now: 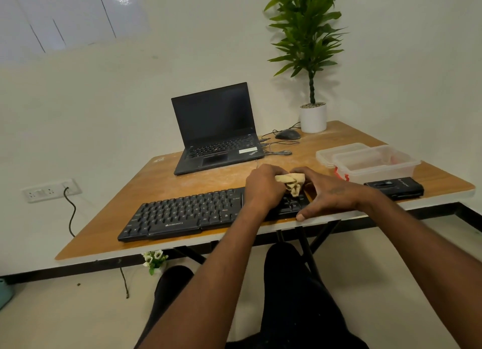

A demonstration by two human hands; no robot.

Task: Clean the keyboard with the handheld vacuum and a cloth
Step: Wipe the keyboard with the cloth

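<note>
A black keyboard point(208, 213) lies along the near edge of a wooden table point(135, 192), slightly angled, its right end under the person's hands. The left hand point(266, 187) is curled around a bunched beige cloth point(292, 183), holding it above the keyboard's right end. The right hand point(326, 192) has its fingertips at the other side of the cloth, though whether they pinch it or only touch it cannot be told; its thumb is stretched down to the table's front edge beside the keyboard's right corner. A black handheld vacuum point(393, 188) lies flat on the table just to the right of the right wrist, apart from the keyboard. Behind it stands a clear plastic box point(375, 163) with a second clear piece, perhaps its lid, at its far side. An open laptop point(216, 129) with a dark screen sits farther back, with a mouse point(287, 134) and loose cables point(276, 150) to its right, and a potted plant point(311, 98) at the far corner
</note>
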